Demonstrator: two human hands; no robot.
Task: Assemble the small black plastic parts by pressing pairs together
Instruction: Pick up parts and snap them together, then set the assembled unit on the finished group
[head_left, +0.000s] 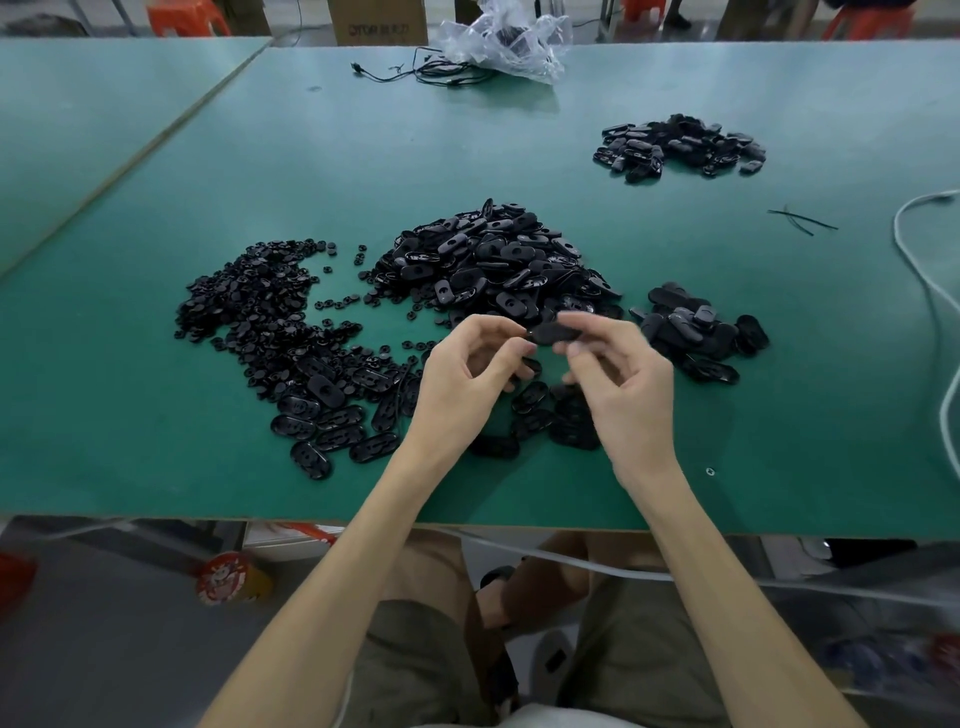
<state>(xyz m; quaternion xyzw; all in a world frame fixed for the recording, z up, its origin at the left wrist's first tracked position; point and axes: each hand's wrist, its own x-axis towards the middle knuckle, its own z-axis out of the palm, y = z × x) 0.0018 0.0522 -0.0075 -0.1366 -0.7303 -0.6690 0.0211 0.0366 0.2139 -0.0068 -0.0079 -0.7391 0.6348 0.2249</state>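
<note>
On the table (156, 441) I saw the disc heap (249, 312) left of the big pile (493, 254), a small pile (696, 327) right, the far pile (675, 145) behind.

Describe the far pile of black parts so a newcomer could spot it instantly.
On the green table, look past the big central heap toward the far right. The far pile lies there, smaller than the heap and set apart, with bare table all round it.

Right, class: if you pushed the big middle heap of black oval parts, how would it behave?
The middle heap would probably spread, not shift whole: its pieces lie loose. They look flat and thin, so likely light and unlikely to roll.
</note>
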